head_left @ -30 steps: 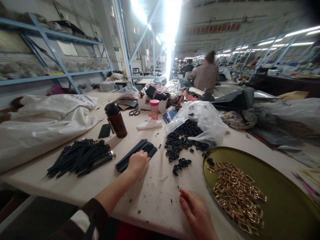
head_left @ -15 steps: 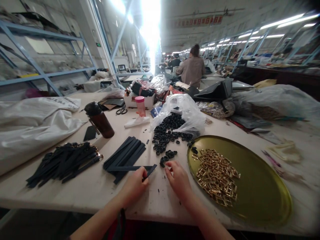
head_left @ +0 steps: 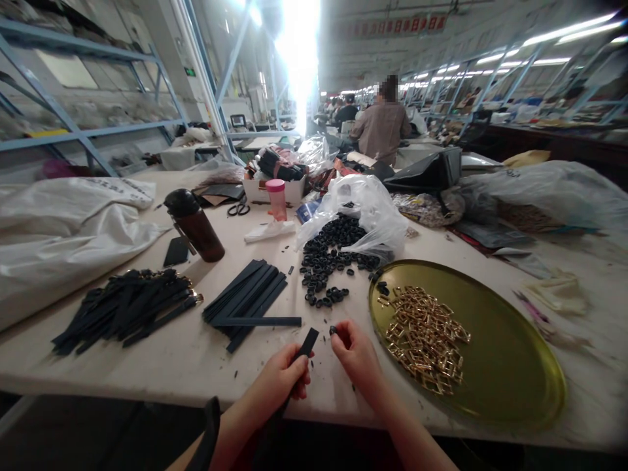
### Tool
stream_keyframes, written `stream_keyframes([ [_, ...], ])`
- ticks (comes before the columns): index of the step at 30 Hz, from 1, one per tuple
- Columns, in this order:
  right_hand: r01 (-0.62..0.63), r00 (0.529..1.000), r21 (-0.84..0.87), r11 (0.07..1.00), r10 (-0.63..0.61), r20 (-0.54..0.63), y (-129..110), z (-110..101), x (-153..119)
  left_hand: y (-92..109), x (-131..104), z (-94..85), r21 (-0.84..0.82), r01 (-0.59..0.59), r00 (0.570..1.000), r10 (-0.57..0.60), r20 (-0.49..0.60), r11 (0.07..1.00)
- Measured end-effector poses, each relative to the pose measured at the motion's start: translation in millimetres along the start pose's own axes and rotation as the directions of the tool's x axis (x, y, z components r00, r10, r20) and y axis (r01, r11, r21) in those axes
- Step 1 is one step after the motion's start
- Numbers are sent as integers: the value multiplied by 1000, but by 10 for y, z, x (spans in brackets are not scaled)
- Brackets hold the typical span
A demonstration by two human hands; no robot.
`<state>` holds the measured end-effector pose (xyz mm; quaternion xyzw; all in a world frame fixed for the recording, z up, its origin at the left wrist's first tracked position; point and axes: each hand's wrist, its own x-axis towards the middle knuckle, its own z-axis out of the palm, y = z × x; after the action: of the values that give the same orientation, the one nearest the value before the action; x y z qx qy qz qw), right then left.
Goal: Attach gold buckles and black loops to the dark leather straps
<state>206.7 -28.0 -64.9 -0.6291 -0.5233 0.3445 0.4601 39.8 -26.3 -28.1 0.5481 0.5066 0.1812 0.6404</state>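
My left hand is closed around a dark strap, whose end sticks up past the thumb. Close by on the right, my right hand pinches a small black loop between thumb and fingertips. The loop and strap end are apart. Ahead of my hands lies a pile of similar black loops, partly spilling from a clear plastic bag. Flat dark straps are stacked to the left, with one lying crosswise at the front.
A gold oval tray holds many gold metal buckles at right. Straps with gold fittings are heaped at far left. Behind stand a dark bottle, a phone, scissors and a pink-lidded cup. A person is farther off.
My left hand has drawn a strap off the stack toward me, its end now upright. My right hand has come back from the loops with one in its fingertips.
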Motion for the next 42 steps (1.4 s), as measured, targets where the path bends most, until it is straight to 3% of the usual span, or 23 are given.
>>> stream_keyframes([
  [3,-159,987,353,922,153,46,-78,19,-107,14,20,112,-116,31,997,-23,69,993],
  [5,-235,972,486,842,215,97,-135,56,-151,-5,41,136,-119,2,997,7,75,993],
  [12,-299,953,568,767,265,145,-129,69,-240,-26,60,125,-5,-53,998,53,-16,999],
  [19,-375,910,744,554,375,179,-54,116,-265,-3,14,228,-19,-19,998,17,-61,1000],
  [21,-367,914,730,577,371,166,-42,126,-283,-12,-1,222,13,-43,997,43,-59,999],
  [25,-314,945,572,758,309,109,-35,81,-331,-16,-56,170,234,-147,985,164,-56,961],
  [28,-239,970,464,853,231,75,-85,29,-358,-18,-100,156,300,-153,983,176,-51,942],
  [36,-104,994,306,946,94,47,-90,-1,-427,-53,-151,205,135,-3,1000,2,3,991],
  [40,-92,985,239,967,54,161,13,-38,-485,-17,-189,158,300,-143,990,131,59,943],
  [42,-124,976,265,956,69,208,31,-53,-495,5,-192,140,373,-165,986,138,99,913],
])
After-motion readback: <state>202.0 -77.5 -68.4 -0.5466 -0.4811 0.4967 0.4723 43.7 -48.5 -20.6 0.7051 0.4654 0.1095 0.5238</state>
